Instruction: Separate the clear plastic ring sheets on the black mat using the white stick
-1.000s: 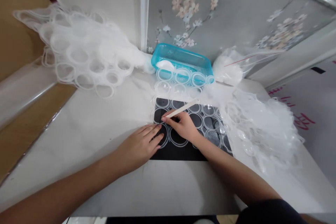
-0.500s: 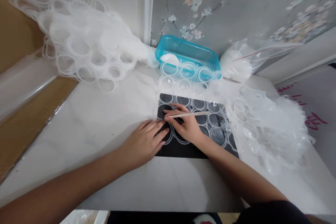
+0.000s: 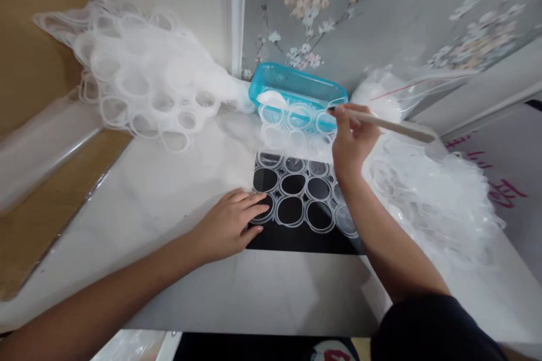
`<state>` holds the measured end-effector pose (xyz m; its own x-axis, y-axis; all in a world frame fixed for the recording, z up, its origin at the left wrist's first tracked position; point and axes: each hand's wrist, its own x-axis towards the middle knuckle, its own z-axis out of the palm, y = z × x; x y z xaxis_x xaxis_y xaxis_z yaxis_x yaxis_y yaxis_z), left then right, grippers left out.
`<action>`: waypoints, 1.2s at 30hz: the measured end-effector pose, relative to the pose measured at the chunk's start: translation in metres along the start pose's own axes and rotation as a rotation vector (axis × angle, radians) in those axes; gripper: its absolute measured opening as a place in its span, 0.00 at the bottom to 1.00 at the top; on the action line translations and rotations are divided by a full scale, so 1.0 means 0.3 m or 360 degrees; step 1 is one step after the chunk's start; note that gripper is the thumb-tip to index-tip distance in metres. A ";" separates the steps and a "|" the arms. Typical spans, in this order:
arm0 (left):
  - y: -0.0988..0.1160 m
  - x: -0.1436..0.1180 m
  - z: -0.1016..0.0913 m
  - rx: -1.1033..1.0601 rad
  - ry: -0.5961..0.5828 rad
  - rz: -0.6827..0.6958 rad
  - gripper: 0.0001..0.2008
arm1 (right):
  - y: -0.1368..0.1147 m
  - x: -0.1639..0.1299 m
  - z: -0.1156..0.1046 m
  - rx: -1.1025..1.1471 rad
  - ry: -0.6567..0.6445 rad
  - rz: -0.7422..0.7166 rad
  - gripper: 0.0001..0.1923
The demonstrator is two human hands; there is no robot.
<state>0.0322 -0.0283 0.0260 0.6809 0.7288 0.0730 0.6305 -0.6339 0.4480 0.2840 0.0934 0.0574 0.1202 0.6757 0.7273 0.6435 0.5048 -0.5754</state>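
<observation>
Holding my stick (image 3: 393,124) pinched in right hand (image 3: 353,138) beside the blue tray (image 3: 296,82) of clear rings; left hand (image 3: 228,225), fingers together, flat on the ring sheet (image 3: 296,197); tray contents blurred.

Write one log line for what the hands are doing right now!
left hand: flat on ring sheet over black mat | right hand: holds stick by blue tray | table: white

Red handwritten marks (image 3: 506,194) stand on the white board (image 3: 499,169) at the right edge (they look like characters, cut off by the frame), but none can be read. Nothing else bears writing.
</observation>
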 end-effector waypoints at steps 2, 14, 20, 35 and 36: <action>-0.011 0.001 -0.007 0.0023 0.0070 0.0029 0.14 | -0.023 -0.043 -0.053 0.0075 -0.0195 0.0042 0.08; 0.087 0.095 0.057 0.0604 0.0186 0.0466 0.30 | -0.040 -0.316 -0.131 0.0447 -0.0976 0.0453 0.04; 0.086 0.122 0.078 0.0655 0.0104 0.0486 0.30 | -0.046 -0.325 -0.127 0.0457 -0.0937 0.0496 0.05; 0.071 0.108 0.091 0.0488 0.0043 0.0357 0.37 | -0.092 -0.388 -0.138 -0.0246 -0.1036 -0.0419 0.10; 0.074 0.106 0.089 0.0448 0.0008 0.0332 0.40 | -0.088 -0.377 -0.135 -0.0317 -0.1062 -0.0542 0.11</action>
<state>0.0778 -0.0262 0.0145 0.8046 0.5767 0.1418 0.5563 -0.8155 0.1596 0.2842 -0.0181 0.0055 -0.5490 0.7130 0.4362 0.6946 0.6795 -0.2363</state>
